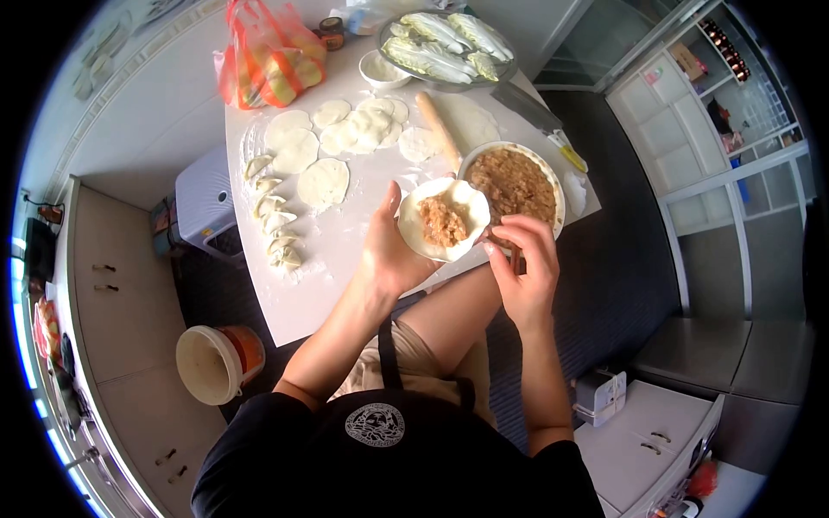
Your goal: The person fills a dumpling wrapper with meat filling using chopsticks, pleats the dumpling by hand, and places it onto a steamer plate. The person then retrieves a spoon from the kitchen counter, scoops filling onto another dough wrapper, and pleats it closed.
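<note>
Left hand (390, 253) cradling round white dough wrapper (413, 231) topped with brown minced filling (442, 219), above table's (298, 302) near edge. Right hand (528, 274): can't tell. Wrapper likely light, soft, tearable; pinch rim.

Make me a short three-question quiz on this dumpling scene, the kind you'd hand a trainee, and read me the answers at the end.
1. Fill in the blank: the wrapper with filling on it rests in the person's ____ hand.
2. True or false: that wrapper is folded and sealed shut.
3. Which of these is nearest to the right hand? a) the red bag; b) the bowl of filling; c) the bucket on the floor.

Key:
1. Left: the left hand holds it.
2. False: it is open, with the filling showing.
3. b: the hand is at the bowl's near side.
</note>
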### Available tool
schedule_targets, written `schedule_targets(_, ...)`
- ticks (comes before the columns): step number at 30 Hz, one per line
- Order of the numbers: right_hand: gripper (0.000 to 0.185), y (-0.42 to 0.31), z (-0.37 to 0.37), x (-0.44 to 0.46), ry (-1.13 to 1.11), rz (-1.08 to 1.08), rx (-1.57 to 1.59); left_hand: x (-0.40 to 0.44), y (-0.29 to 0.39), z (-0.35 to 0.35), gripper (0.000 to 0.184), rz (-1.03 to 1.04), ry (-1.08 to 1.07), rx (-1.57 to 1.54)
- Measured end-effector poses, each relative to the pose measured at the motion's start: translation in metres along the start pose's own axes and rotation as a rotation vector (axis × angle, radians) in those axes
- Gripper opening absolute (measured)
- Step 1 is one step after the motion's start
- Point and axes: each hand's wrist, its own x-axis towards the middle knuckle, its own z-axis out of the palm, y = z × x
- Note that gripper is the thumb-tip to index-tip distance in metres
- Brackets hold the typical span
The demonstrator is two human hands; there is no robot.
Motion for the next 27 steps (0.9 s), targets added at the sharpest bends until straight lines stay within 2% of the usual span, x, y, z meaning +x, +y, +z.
schedule_targets(1, 0.022, 0.001, 0.004, -0.003, 0.024, -0.012, 0.021, -0.004, 0.000, 0.001, 0.066, 0.018, -0.001, 0.010)
schedule_targets(4, 0.021, -0.005, 0.014, -0.020, 0.007, 0.165, 0.169, -0.015, -0.001, 0.001, 0.066, 0.063, 0.013, 0.026)
schedule_targets(5, 0.021, -0.005, 0.020, -0.021, 0.037, 0.104, 0.149, -0.019, -0.001, 0.001, 0.065, 0.075, 0.028, 0.024)
schedule_targets(9, 0.024, -0.011, 0.031, -0.029, -0.002, 0.215, 0.253, -0.028, -0.002, 0.001, 0.064, 0.091, 0.060, -0.044)
schedule_targets(12, 0.027, -0.013, 0.041, -0.032, 0.049, 0.324, 0.507, -0.032, -0.002, 0.000, 0.063, 0.089, 0.034, -0.054)
schedule_targets(18, 0.026, -0.011, 0.056, -0.039, 0.124, 0.382, 0.616, -0.033, -0.001, -0.001, 0.060, 0.113, 0.048, -0.066)
schedule_targets(21, 0.021, -0.010, 0.056, -0.038, 0.119, 0.391, 0.580, -0.034, -0.001, -0.006, 0.058, 0.097, 0.005, -0.088)
schedule_targets(24, 0.017, -0.007, 0.054, -0.036, 0.101, 0.291, 0.493, -0.034, -0.002, -0.004, 0.061, 0.097, 0.031, -0.039)
schedule_targets(27, 0.015, -0.009, 0.053, -0.034, 0.127, 0.280, 0.450, -0.033, -0.004, -0.003, 0.060, 0.104, 0.064, -0.019)
